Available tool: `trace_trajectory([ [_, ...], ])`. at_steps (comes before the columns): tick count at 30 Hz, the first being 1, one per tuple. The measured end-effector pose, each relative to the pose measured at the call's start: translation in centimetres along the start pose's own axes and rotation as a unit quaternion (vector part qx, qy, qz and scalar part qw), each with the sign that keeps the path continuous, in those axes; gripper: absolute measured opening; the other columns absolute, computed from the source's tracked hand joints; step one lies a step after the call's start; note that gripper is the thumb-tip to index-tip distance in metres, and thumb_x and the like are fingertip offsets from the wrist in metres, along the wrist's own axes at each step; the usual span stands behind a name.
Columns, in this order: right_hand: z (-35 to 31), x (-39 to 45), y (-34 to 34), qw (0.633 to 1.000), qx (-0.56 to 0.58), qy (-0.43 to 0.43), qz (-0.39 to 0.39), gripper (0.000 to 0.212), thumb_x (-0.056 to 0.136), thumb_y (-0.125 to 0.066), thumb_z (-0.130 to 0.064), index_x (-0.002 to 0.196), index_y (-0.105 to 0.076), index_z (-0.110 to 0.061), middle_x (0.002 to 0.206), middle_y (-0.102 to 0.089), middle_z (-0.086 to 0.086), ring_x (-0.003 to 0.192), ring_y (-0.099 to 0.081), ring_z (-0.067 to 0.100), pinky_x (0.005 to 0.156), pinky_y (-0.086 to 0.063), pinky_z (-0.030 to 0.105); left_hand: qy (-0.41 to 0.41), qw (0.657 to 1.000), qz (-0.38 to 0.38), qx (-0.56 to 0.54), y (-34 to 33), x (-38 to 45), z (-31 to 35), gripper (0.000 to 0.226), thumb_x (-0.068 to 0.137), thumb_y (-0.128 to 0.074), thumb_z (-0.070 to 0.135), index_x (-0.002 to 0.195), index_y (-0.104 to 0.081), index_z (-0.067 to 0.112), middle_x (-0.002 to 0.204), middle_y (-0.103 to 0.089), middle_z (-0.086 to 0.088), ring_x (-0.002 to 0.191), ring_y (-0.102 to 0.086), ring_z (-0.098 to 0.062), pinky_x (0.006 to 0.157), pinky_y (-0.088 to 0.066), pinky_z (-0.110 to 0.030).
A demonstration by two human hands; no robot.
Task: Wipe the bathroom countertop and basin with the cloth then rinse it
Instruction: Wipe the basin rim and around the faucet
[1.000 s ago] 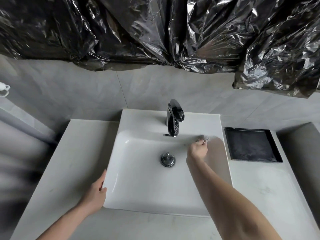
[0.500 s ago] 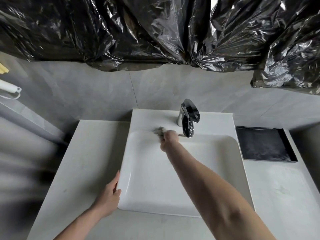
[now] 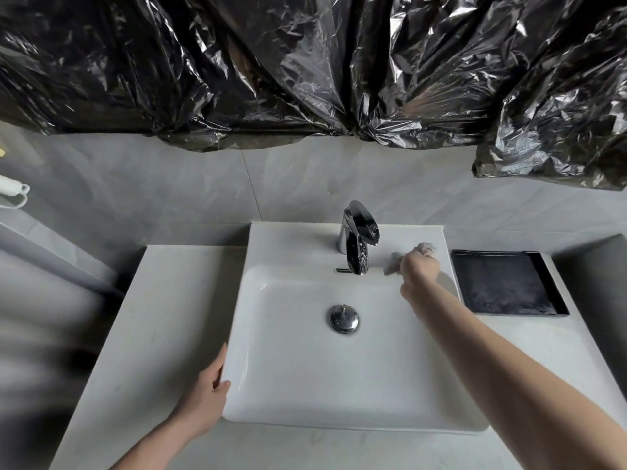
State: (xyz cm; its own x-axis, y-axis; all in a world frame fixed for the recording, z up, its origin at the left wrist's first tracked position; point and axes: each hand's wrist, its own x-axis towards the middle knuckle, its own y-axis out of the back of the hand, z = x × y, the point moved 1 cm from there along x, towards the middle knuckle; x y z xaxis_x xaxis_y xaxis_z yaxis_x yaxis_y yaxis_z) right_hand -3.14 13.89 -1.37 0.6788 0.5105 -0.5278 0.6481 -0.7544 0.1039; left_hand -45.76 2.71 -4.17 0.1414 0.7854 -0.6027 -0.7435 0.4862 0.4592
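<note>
Since half a second ago my right hand (image 3: 419,271) has swept from the left of the chrome single-lever tap (image 3: 358,240) to its right, and it now sits on the back ledge of the white rectangular ceramic basin (image 3: 305,385), fingers curled round the small crumpled grey cloth (image 3: 393,262), which pokes out to the left of and above the knuckles. My left hand (image 3: 205,398) has stayed on the basin's front left corner, thumb hooked over the rim and fingers down the outer wall, resting there rather than clenched. Around the basin runs the pale grey stone-look bathroom countertop (image 3: 152,317), with grey wall tiles behind. To the right of the basin, just beside it, lies a black rectangular shallow tray (image 3: 505,283). At the basin's middle sits the round chrome drain plug (image 3: 344,318). Crinkled black plastic sheeting (image 3: 271,62) hangs across the whole upper wall, hiding whatever is behind it. At the far left edge a white object with a loop (image 3: 13,193) is cut off and I cannot tell what it is; that side is blurred. I can read no writing or brand anywhere
</note>
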Motion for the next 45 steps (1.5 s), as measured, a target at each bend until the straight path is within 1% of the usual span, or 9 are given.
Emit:
trace_trajectory([
  [2, 0.6, 0.4, -1.2, 0.982, -0.105, 0.153, 0.019, 0.03, 0.098, -0.038, -0.017, 0.118, -0.059, -0.01, 0.095, -0.072, 0.018, 0.061, -0.069, 0.027, 0.054, -0.057, 0.037, -0.001, 1.0, 0.004, 0.001, -0.1, 0.1, 0.1, 0.072, 0.099, -0.041, 0.001, 0.158, -0.019, 0.037, 0.149, -0.039, 0.024, 0.137, -0.039, -0.002, 0.111, -0.025, -0.019],
  [5, 0.9, 1.9, -2.3, 0.877, -0.32, 0.351, -0.066, 0.031, 0.096, -0.036, -0.011, 0.118, -0.057, -0.009, 0.113, -0.059, 0.015, 0.105, -0.058, 0.039, 0.092, -0.05, 0.048, 0.006, 1.0, 0.01, 0.004, -0.2, 0.4, -0.2, 0.073, 0.099, -0.043, 0.001, 0.158, -0.019, 0.035, 0.153, -0.038, 0.02, 0.14, -0.038, -0.003, 0.113, -0.024, -0.02],
  [8, 2.5, 2.7, -2.9, 0.76, -0.497, 0.392, -0.149, 0.036, 0.097, -0.037, -0.01, 0.129, -0.054, -0.008, 0.134, -0.048, 0.014, 0.133, -0.038, 0.036, 0.112, -0.034, 0.059, 0.008, 1.0, 0.016, -0.001, -0.3, 0.6, -0.5, 0.072, 0.098, -0.043, -0.002, 0.158, -0.021, 0.032, 0.152, -0.038, 0.021, 0.139, -0.038, -0.002, 0.113, -0.023, -0.019],
  [11, 4.2, 3.7, -1.8, 0.687, -0.575, 0.401, -0.191, 0.059, 0.106, -0.035, -0.024, 0.162, -0.02, -0.016, 0.171, -0.01, 0.001, 0.159, 0.004, 0.026, 0.127, -0.005, 0.054, 0.016, 1.0, 0.022, 0.0, -0.4, 0.8, -0.7, 0.072, 0.098, -0.043, -0.001, 0.158, -0.022, 0.032, 0.153, -0.041, 0.018, 0.132, -0.044, -0.001, 0.108, -0.027, -0.017],
  [15, 2.7, 7.2, 1.8, 0.739, -0.557, 0.362, -0.108, 0.057, 0.109, -0.029, -0.036, 0.161, -0.024, -0.014, 0.171, -0.014, 0.005, 0.159, 0.003, 0.026, 0.128, -0.004, 0.051, 0.023, 0.999, 0.032, 0.004, -0.5, 0.8, -0.7, 0.071, 0.099, -0.044, 0.002, 0.158, -0.02, 0.035, 0.141, -0.053, 0.018, 0.113, -0.054, -0.003, 0.093, -0.035, -0.013],
  [20, 0.7, 8.8, 7.2, 0.787, -0.53, 0.309, -0.066, 0.043, 0.104, -0.026, -0.032, 0.142, -0.042, -0.018, 0.154, -0.041, 0.01, 0.138, -0.044, 0.04, 0.1, -0.045, 0.049, 0.022, 0.999, 0.03, 0.012, -0.4, 0.9, -1.1, 0.073, 0.098, -0.045, 0.003, 0.157, -0.021, 0.037, 0.153, -0.044, 0.016, 0.136, -0.045, -0.004, 0.111, -0.032, -0.024],
  [23, 2.2, 5.9, 9.6, 0.826, -0.483, 0.29, -0.022, 0.022, 0.108, -0.032, -0.025, 0.124, -0.046, -0.02, 0.124, -0.063, 0.016, 0.103, -0.062, 0.045, 0.071, -0.037, 0.039, 0.019, 0.999, 0.037, 0.011, -0.4, 0.8, -0.8, 0.072, 0.098, -0.045, 0.001, 0.157, -0.021, 0.034, 0.154, -0.04, 0.015, 0.137, -0.042, -0.005, 0.112, -0.03, -0.023],
  [28, 6.4, 0.9, 13.5, 0.842, -0.432, 0.321, -0.029, 0.021, 0.109, -0.035, -0.027, 0.124, -0.05, -0.025, 0.108, -0.069, 0.011, 0.095, -0.065, 0.043, 0.068, -0.041, 0.038, 0.005, 0.999, 0.031, 0.011, -0.6, 0.3, 0.1, 0.072, 0.098, -0.043, -0.001, 0.158, -0.02, 0.032, 0.151, -0.039, 0.017, 0.14, -0.038, -0.007, 0.112, -0.029, -0.023],
  [45, 9.9, -9.2, 21.5, 0.717, -0.68, 0.143, -0.055, 0.03, 0.101, -0.034, -0.012, 0.119, -0.057, -0.01, 0.109, -0.073, 0.02, 0.1, -0.068, 0.041, 0.072, -0.041, 0.036, -0.016, 0.999, 0.032, 0.031, -0.5, 0.7, -0.6, 0.075, 0.096, -0.04, -0.004, 0.16, -0.018, 0.028, 0.159, -0.032, 0.011, 0.147, -0.032, -0.012, 0.115, -0.024, -0.025],
])
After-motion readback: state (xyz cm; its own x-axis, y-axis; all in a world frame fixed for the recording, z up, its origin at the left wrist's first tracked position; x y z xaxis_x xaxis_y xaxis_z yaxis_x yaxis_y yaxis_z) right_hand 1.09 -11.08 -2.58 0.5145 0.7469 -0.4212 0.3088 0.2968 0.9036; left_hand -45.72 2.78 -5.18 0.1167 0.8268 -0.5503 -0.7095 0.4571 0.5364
